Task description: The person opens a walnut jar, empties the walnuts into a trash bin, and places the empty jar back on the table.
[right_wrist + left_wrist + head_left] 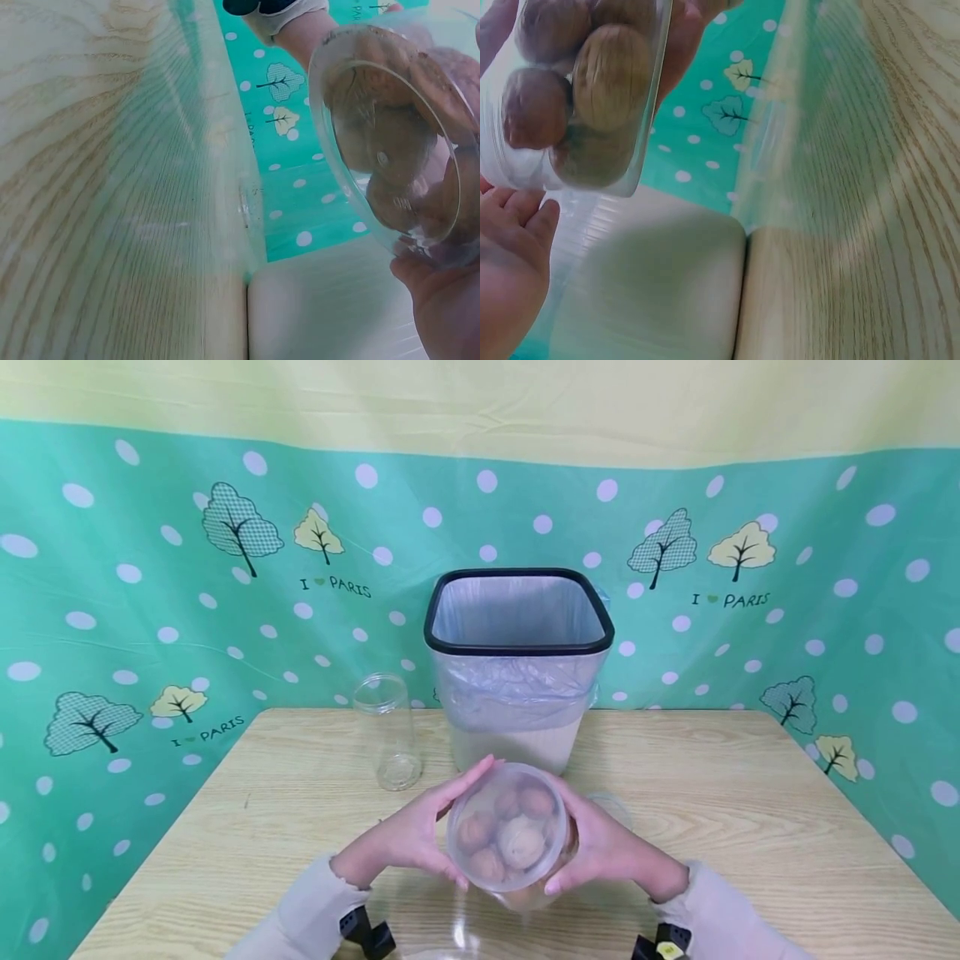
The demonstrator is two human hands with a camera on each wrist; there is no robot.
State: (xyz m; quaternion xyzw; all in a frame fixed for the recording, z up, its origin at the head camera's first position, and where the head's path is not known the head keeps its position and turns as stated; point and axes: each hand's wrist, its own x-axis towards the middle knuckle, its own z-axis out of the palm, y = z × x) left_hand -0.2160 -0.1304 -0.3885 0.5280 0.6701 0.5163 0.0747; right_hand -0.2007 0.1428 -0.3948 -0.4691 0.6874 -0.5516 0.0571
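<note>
Clear plastic clasped in a two-handed grip: left hand (pixel 412 842) at nine o'clock, right hand (pixel 606 845) at three, both with fingers and thumb curved round a jar of walnuts (pixel 519 900). Tilted towards the head camera, with a frosted lid (pixel 487 793) uppermost and, as far as can be told, seated over the mouth. Held up off the counter (pixel 735 827), just short of the bin (pixel 517 651).

Step in hand, by judgement: steadying and handling the filled jar. Probably called for next: even pressure from both sides, then a secure hold on the body before freeing either hand for the lid. Best levelled before any loosening, for fear of rolling walnuts.

Farther out, clockwise about the jar: at twelve, the bin, black-rimmed and lined with a pale bag; at three, a round clear piece (pixel 617 804), partly behind the right hand; at seven, something transparent, too cut off to name; at ten, upright, an empty clear jar (pixel 392 735). Beyond everything, a green printed curtain (pixel 825 552).
</note>
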